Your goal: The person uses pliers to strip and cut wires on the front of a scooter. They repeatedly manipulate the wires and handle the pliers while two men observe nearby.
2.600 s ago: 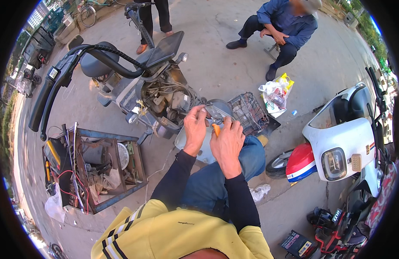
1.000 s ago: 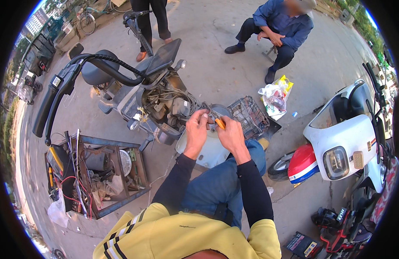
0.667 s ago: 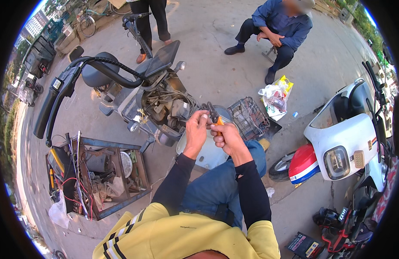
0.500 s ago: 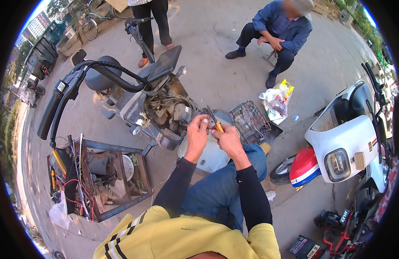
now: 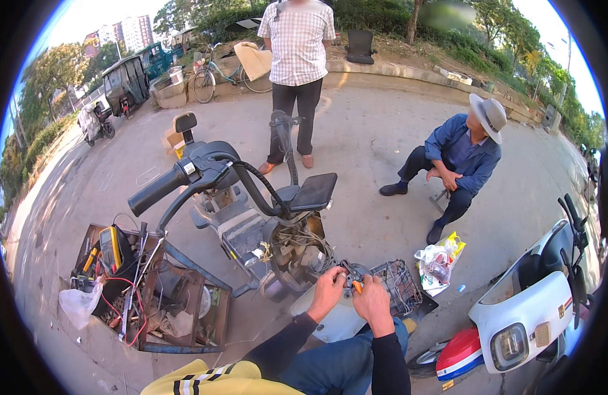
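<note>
My left hand [image 5: 327, 291] is closed on a small dark part [image 5: 351, 268] whose kind I cannot make out. Close beside it, my right hand [image 5: 372, 303] grips an orange-handled tool [image 5: 358, 288]; its working end is hidden among the fingers. Both hands meet above a white panel [image 5: 333, 321], over my blue-jeaned leg. Just beyond them stands a partly stripped electric scooter [image 5: 241, 234] with its wiring [image 5: 296, 238] exposed below the handlebar. To the right of my hands is a wire basket [image 5: 397, 282].
At left, a metal toolbox [image 5: 193, 266] holds a yellow multimeter [image 5: 110, 249], leads and scraps. A white scooter [image 5: 514, 313] leans in from the right. One person [image 5: 296, 62] stands behind the stripped scooter; another [image 5: 458, 155] sits at right near a plastic bag [image 5: 441, 264].
The view has tilted up, so more background shows and my hands sit lower in it. They stay together on the dark part and orange-handled tool. The seated person's head has turned.
</note>
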Tool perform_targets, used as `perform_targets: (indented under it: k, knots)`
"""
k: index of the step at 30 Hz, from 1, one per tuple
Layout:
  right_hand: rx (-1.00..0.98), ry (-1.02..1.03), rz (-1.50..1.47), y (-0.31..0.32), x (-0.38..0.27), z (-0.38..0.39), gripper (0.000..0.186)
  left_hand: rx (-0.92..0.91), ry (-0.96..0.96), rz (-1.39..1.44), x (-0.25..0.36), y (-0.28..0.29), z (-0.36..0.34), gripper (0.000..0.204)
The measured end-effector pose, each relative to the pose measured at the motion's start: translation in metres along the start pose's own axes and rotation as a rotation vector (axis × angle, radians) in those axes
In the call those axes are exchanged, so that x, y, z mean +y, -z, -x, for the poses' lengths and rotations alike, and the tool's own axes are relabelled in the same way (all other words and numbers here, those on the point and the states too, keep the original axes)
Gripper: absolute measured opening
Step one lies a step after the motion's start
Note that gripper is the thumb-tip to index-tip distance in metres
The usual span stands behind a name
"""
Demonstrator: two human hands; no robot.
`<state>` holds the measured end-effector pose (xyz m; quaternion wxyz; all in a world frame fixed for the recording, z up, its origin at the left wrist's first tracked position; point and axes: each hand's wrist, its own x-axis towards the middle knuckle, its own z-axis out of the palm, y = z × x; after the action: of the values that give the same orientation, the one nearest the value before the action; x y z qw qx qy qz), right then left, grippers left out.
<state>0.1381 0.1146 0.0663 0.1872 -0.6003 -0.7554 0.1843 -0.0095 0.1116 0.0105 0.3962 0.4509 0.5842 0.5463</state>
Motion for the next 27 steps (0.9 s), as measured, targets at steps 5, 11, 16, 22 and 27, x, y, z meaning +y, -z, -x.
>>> perform_targets:
  k: [5,11,16,22,27]
  knots:
    - [-0.029,-0.007,-0.042,0.0,0.007,-0.004,0.031,0.0,-0.011,-0.026,0.002,-0.002,0.002,0.02]
    - [-0.029,-0.092,-0.154,0.003,0.005,-0.007,0.027,-0.012,0.008,-0.043,0.007,0.001,0.005,0.02]
    - [0.063,-0.206,-0.262,0.007,0.016,-0.017,0.038,-0.038,0.002,0.009,0.006,0.004,0.008,0.021]
    - [0.316,-0.155,-0.633,0.001,0.063,-0.002,0.035,-0.065,0.096,0.034,0.01,-0.001,0.003,0.023]
    - [0.332,-0.312,-1.584,-0.01,0.092,0.03,0.032,-0.041,0.11,0.102,0.022,-0.003,0.009,0.023]
